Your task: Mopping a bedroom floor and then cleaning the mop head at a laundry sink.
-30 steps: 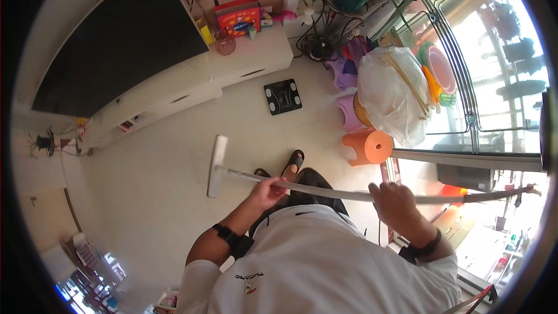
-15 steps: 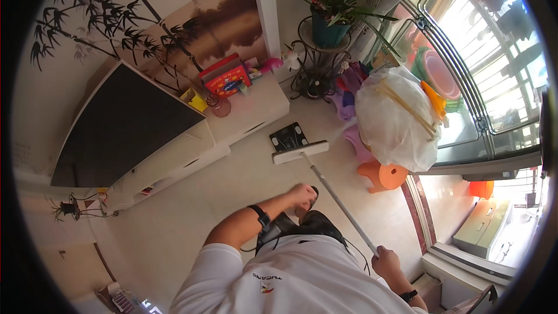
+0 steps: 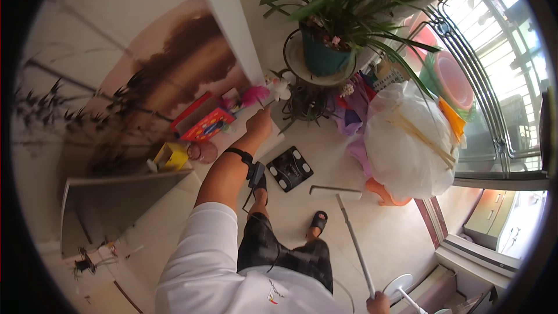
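Observation:
My right hand [image 3: 378,303], at the bottom edge, is closed round the grey pole of a flat mop [image 3: 356,244]. The mop's long narrow head [image 3: 336,192] is by the floor, right of a black bathroom scale [image 3: 289,168] with pale corner pads. My left arm reaches forward over the end of the white low cabinet [image 3: 235,134]. At its end my left hand [image 3: 260,123] has its fingers curled, just below a pink fluffy thing [image 3: 256,95] and a white flower-like ornament [image 3: 280,89]. What it grips, if anything, is hidden.
A red box [image 3: 203,122], a yellow box [image 3: 170,156] and a pinkish glass jar [image 3: 202,152] stand on the cabinet. Ahead is a potted plant [image 3: 325,52] on a stand. At right lie a big white plastic bag [image 3: 407,145] and an orange stool [image 3: 386,193].
My left hand has gone from in front of my body out to the cabinet's end. I have come nearer the cabinet and plant. The mop head has shifted right, away from the scale.

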{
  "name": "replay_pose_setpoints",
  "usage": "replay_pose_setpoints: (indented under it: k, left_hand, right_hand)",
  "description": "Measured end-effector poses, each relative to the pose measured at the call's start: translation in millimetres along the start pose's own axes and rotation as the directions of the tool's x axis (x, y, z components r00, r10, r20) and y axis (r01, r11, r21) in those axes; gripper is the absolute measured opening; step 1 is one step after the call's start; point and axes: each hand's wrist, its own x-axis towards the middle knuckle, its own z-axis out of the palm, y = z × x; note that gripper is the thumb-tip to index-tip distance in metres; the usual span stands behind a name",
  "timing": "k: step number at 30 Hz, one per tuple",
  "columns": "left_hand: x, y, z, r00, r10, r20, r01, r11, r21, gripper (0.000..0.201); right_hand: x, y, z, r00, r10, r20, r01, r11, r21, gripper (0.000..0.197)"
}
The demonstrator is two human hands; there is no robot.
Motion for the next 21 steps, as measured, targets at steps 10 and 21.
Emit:
replay_pose_setpoints:
  k: [10,21]
  left_hand:
    - [211.0,-70.0,75.8,0.715,0.638,-0.286,-0.294,0.646,0.705,0.037]
    - [332.4,-94.2,166.6,0.883,0.465,-0.06,-0.434,0.86,0.269,0.03]
  right_hand:
    - [-31.5,-94.0,76.1,0.958,0.155,0.242,-0.192,0.972,0.137,0.041]
    - [-1.1,-200.7,35.6,0.896,0.206,0.393,-0.331,0.899,0.285,0.038]
